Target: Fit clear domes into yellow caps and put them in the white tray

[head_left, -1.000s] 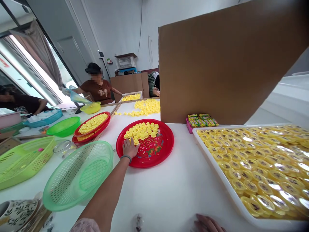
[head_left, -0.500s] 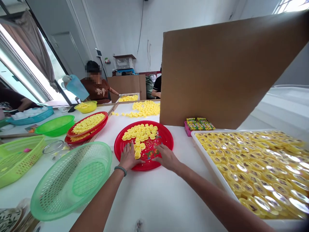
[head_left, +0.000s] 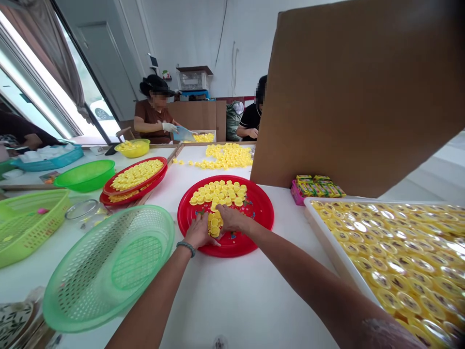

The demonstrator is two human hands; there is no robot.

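Note:
A round red tray (head_left: 254,235) with a printed pattern lies on the white table in front of me. Small round yellow plastic pieces (head_left: 221,191) cover its far part, and a narrow group of them reaches toward me. My left hand (head_left: 199,231) is at the left of this narrow group, fingers extended and the thumb along its near side. On the opposite side, my right hand (head_left: 232,220) has its fingers stretched toward the pieces, touching or nearly touching them. Neither hand is closed round a piece. A beaded bracelet (head_left: 186,246) circles my left wrist.
Left of the tray stand a pale green basket (head_left: 74,283) and stacked red trays (head_left: 162,180) of yellow pieces. At right, a white tray (head_left: 325,236) holds many shiny yellow-rimmed discs. A large cardboard sheet (head_left: 348,106) stands behind it. Two people sit across the table.
My right hand has moved left across the red tray to the yellow pieces, closing the space between my hands. The person opposite has lowered a blue sheet-like thing toward the far box.

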